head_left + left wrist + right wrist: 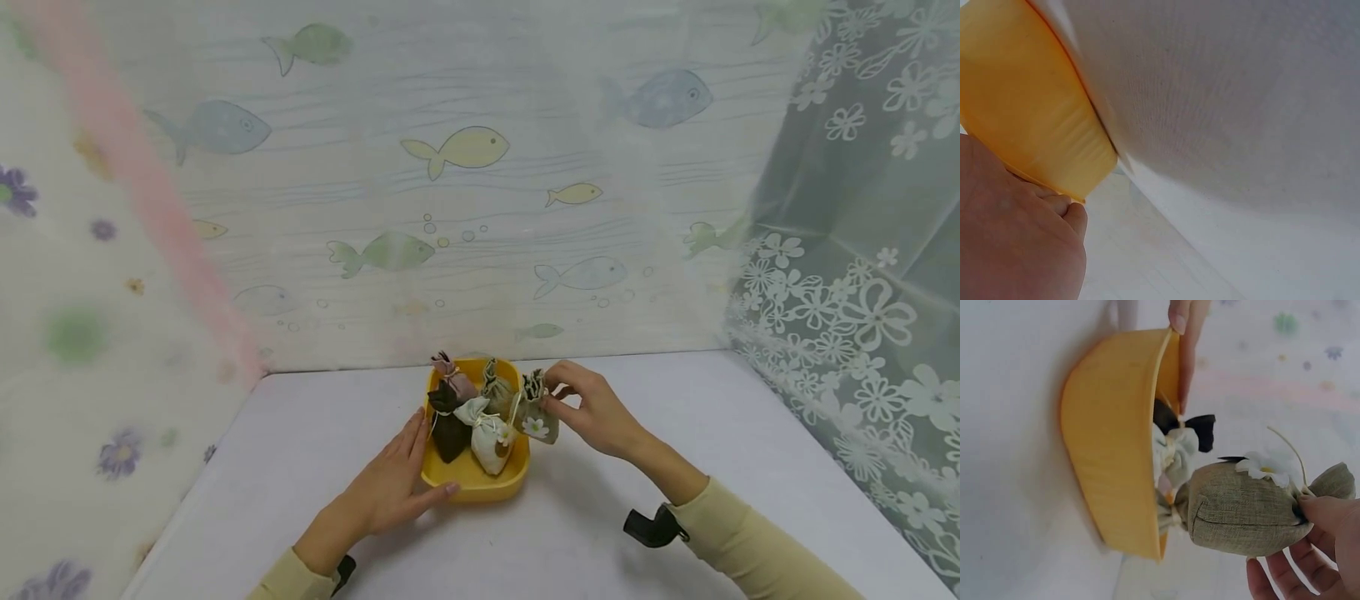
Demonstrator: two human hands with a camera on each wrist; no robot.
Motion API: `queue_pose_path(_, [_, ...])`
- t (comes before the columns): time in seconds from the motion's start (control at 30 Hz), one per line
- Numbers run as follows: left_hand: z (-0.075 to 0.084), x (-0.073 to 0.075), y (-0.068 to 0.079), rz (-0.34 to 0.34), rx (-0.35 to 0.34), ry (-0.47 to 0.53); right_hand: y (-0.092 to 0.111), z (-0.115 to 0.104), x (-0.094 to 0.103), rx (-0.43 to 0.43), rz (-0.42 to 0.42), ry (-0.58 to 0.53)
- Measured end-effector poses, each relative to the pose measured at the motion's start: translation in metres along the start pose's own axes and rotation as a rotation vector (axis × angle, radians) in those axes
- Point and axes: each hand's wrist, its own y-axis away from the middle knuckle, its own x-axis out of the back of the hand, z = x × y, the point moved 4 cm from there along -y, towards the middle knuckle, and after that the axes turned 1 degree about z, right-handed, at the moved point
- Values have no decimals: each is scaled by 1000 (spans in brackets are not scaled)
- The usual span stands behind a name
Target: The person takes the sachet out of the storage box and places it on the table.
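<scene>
A yellow plastic tub (480, 492) on the table holds several small drawstring sachets. My left hand (386, 483) rests along its left side, fingers stretched along the wall and thumb at the front rim. My right hand (600, 408) pinches a greenish-grey linen sachet (1241, 509) by its tied neck. This sachet bears a white flower (1263, 469) and hangs at the tub's right rim, higher than the rim in the right wrist view. Inside the tub lie a black sachet (451, 437), a white sachet (489, 446), an olive sachet (497, 392) and a pinkish sachet (459, 383).
A white cloth covers the table (315, 433). Behind it hangs a curtain (487, 292) printed with fish, with flowered curtains at both sides. A black wrist-camera mount (651, 527) juts from my right sleeve.
</scene>
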Motion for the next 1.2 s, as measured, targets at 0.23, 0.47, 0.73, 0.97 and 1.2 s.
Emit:
queue_pose_path(0.23, [-1,-1,-1,-1,-7,17,6,8,12,-14,27,24])
queue_pose_path(0.47, [-3,1,-2,-10,13,23,12,22,22,-45,71,37])
queue_pose_path(0.73, [0,-3,-1,-28,11,33,18,51,39,-89,115,114])
queue_pose_path(0.97, [0,-1,2,-18,14,19,18,78,48,-149,140,174])
queue_pose_path(1.2, [2,1,1,-17,12,13,13,94,55,-197,175,211])
